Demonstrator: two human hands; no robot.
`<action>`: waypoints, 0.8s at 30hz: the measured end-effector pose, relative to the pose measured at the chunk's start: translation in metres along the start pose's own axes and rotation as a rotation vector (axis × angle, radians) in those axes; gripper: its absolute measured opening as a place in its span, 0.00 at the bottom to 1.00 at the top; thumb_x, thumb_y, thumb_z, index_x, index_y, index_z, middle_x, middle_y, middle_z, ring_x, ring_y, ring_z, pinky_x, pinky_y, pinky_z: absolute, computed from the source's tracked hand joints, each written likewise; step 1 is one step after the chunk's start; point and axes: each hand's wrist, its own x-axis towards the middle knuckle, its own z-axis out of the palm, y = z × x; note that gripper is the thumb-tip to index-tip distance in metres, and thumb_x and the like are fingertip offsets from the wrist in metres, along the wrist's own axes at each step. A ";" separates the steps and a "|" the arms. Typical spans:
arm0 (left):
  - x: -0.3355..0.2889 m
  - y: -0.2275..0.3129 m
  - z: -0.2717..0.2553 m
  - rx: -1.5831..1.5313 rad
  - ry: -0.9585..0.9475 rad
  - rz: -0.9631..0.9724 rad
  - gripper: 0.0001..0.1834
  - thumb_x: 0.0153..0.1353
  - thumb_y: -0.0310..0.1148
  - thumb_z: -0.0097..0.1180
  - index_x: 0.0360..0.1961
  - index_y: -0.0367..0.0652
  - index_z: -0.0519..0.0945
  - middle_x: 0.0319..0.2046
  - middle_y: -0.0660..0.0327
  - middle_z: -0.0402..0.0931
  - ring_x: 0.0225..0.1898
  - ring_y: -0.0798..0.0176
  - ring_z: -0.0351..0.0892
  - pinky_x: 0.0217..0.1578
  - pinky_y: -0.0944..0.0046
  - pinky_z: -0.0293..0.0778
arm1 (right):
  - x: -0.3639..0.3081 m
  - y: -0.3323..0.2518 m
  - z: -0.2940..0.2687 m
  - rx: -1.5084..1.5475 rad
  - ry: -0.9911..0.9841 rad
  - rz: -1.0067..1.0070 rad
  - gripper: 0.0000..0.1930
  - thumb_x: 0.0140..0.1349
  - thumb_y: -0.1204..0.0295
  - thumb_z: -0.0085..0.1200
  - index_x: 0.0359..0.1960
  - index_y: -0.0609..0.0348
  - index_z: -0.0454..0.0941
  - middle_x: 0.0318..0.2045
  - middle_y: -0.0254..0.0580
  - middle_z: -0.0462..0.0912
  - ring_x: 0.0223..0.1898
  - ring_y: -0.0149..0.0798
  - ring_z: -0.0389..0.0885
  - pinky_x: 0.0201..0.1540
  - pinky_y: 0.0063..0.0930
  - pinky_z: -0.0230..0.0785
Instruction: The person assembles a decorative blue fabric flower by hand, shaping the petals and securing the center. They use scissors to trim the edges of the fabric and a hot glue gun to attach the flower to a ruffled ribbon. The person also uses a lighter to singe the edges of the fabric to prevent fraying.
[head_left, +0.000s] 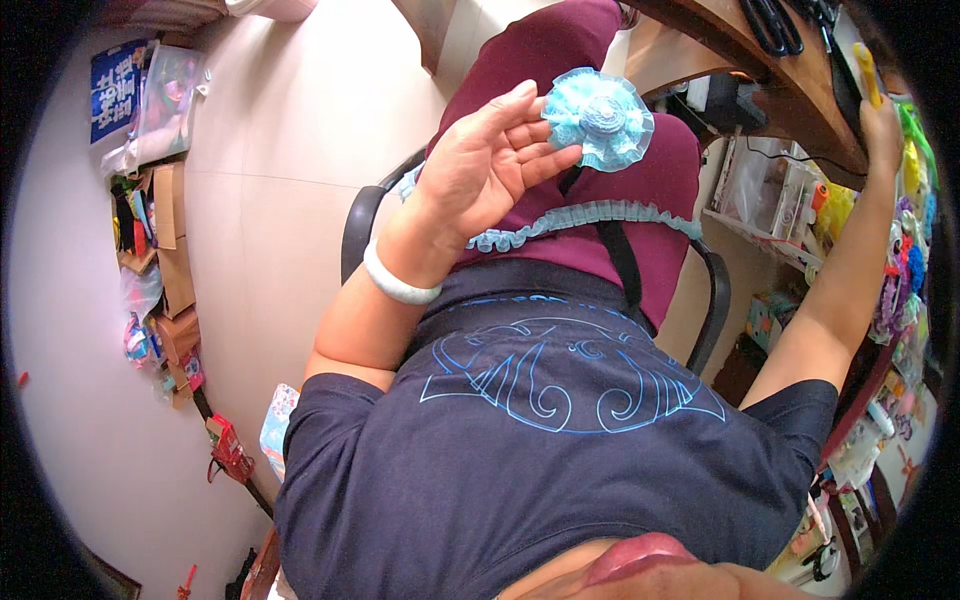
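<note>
My left hand (478, 165) is raised above my lap, its fingertips closed on the edge of a light blue ruffled fabric flower (601, 120). The flower has a coiled, rope-like centre and faces up. A matching light blue ruffled trim (590, 214) lies loose across my thighs, below the flower. Far off to the right, my right hand (881, 135) reaches up at the table's edge. A slim yellow object (867, 76) sticks out from its fingers; its kind is not clear, and the fingers are partly hidden.
Black-handled scissors (772, 25) lie on the brown wooden table (700, 22) at the upper right. Beneath it stands a white rack (757, 190) with clear packages. Colourful bundles (908, 250) hang along the right side. Cardboard boxes (172, 235) line the left wall. Black chair arms (361, 235) flank my lap.
</note>
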 end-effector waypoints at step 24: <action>0.006 -0.016 0.003 0.016 0.022 0.091 0.10 0.62 0.30 0.51 0.42 0.37 0.76 0.41 0.56 0.77 0.44 0.62 0.77 0.47 0.61 0.78 | -0.303 -0.171 -0.083 1.223 -0.219 -0.812 0.13 0.49 0.79 0.56 0.38 0.68 0.72 0.35 0.52 0.77 0.38 0.51 0.78 0.42 0.35 0.71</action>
